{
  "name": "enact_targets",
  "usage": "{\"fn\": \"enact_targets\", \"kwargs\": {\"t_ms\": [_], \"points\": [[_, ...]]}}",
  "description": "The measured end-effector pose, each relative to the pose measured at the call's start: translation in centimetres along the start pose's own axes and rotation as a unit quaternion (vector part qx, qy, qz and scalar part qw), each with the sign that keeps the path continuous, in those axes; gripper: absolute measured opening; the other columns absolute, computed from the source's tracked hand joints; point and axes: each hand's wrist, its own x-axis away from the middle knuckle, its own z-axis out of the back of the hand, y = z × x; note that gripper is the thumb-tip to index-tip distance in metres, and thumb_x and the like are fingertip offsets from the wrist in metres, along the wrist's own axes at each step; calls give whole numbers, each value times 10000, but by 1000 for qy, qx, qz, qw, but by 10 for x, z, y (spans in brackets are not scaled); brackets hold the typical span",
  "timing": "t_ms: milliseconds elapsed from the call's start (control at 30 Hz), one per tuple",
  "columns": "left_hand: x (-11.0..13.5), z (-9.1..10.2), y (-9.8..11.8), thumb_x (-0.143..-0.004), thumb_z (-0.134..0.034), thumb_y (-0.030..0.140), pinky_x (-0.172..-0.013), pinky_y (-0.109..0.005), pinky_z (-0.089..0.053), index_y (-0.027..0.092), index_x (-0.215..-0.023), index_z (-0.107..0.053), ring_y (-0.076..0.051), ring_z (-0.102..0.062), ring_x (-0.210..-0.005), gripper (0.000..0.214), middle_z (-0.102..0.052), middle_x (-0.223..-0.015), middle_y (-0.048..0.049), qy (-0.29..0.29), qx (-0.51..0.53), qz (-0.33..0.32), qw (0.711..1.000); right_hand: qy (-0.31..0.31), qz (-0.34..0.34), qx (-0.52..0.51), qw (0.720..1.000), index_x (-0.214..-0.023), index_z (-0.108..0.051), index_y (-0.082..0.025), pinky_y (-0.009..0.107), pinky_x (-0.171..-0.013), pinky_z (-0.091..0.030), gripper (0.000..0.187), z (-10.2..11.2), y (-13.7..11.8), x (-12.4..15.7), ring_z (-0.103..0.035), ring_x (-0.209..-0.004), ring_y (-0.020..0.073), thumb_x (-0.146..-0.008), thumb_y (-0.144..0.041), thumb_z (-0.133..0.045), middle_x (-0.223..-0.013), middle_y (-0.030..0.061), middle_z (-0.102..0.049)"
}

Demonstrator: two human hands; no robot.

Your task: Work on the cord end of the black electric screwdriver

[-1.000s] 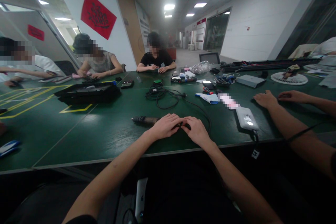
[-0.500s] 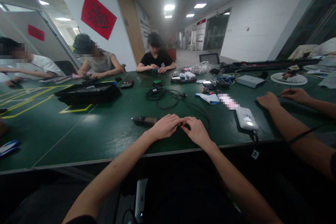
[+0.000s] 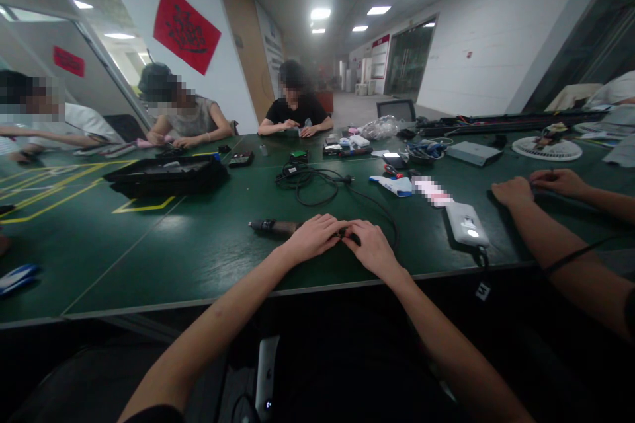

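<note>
A dark electric screwdriver (image 3: 278,227) lies along the table near its front edge, with the tip pointing left. My left hand (image 3: 315,238) is closed around its rear end, fingers wrapped over the body. My right hand (image 3: 371,248) meets the left at that rear end, thumb and fingers pinching a small dark part there, which looks like the end of a cable. The black cable (image 3: 380,201) curves across the table and passes behind my right hand. My fingers hide most of where the two parts meet.
Beyond my hands lies the coiled cable with a plug (image 3: 350,179). A black tray (image 3: 166,178) stands left, a white power bank (image 3: 466,225) right. A co-worker's hands (image 3: 513,192) work at the right. Electronics and a white fan grille (image 3: 546,148) lie farther back.
My right fingers have shifted slightly, and more of the dark part shows between my hands. The co-worker's hands at the right have moved a little to the right.
</note>
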Motion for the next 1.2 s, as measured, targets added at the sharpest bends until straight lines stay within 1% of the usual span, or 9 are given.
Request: {"fn": "enact_targets", "kwargs": {"t_ms": [167,333,500,667,767,867,967,1067,1200], "points": [[0,0,0,-1017,-505,195,-1047,-404,-472,235,-1516,-418,-237,-578,-1212,508,-634,-1261,-91,-3,-1,-10,1000,1,0,3,1000,-1000,-689,-230,390,-897,-472,31,-1,1,0,-623,-1147,256,-978,-231,-667,-1269,77,-695],[0,1,0,-1036,-527,262,-1023,-403,-480,234,-1534,-395,-241,-587,-1174,516,-643,-1217,-82,5,1,-3,1000,-7,-1,3,1000,-990,-689,-235,385,-885,-469,26,1,0,-1,-628,-1112,247,-985,-246,-666,-1211,65,-709],[0,0,0,-1000,-517,173,-1052,-400,-475,236,-1526,-412,-234,-580,-1204,540,-636,-1251,-88,-4,-1,-16,1000,-1,0,-1,1000,-1022,-698,-230,377,-896,-471,52,2,-2,-1,-624,-1122,241,-989,-241,-658,-1247,75,-699],[-1,-1,-1,-1038,-517,260,-1018,-404,-488,235,-1538,-392,-238,-595,-1155,516,-644,-1189,-81,7,-4,-1,1000,-2,3,-1,1000,-980,-690,-236,381,-892,-472,34,1,-1,0,-627,-1103,245,-988,-237,-657,-1196,67,-712],[0,0,0,-1012,-539,223,-1037,-404,-476,240,-1543,-385,-242,-578,-1200,553,-634,-1241,-87,1,-2,-11,1000,-1,3,-4,1000,-1011,-692,-236,381,-897,-473,42,1,0,0,-625,-1118,248,-985,-235,-659,-1219,72,-708],[0,0,0,-1022,-503,190,-1058,-403,-459,241,-1533,-400,-237,-571,-1214,523,-632,-1264,-91,-1,-4,-13,1000,1,2,-3,1000,-1008,-685,-233,377,-887,-468,34,0,-1,-1,-623,-1126,248,-985,-234,-660,-1241,71,-703],[-1,-1,-1,-1056,-490,246,-1050,-412,-460,240,-1533,-401,-240,-576,-1186,486,-646,-1217,-82,2,-5,-3,1000,0,3,-2,1000,-974,-676,-234,377,-888,-460,19,0,-1,-1,-623,-1120,245,-983,-224,-662,-1221,60,-707],[-2,-2,-1,-1053,-509,272,-1043,-417,-464,241,-1547,-381,-243,-578,-1167,511,-647,-1190,-77,1,-3,-1,1000,-2,1,-6,1000,-964,-670,-234,379,-886,-455,23,0,-1,-1,-623,-1111,246,-985,-228,-663,-1200,52,-711],[1,2,3,-1015,-537,213,-1061,-405,-454,241,-1546,-377,-240,-559,-1223,555,-624,-1282,-85,0,6,-18,1000,3,1,-12,1000,-997,-669,-236,381,-892,-455,11,1,-1,1,-618,-1123,245,-990,-239,-661,-1240,43,-701]]}}
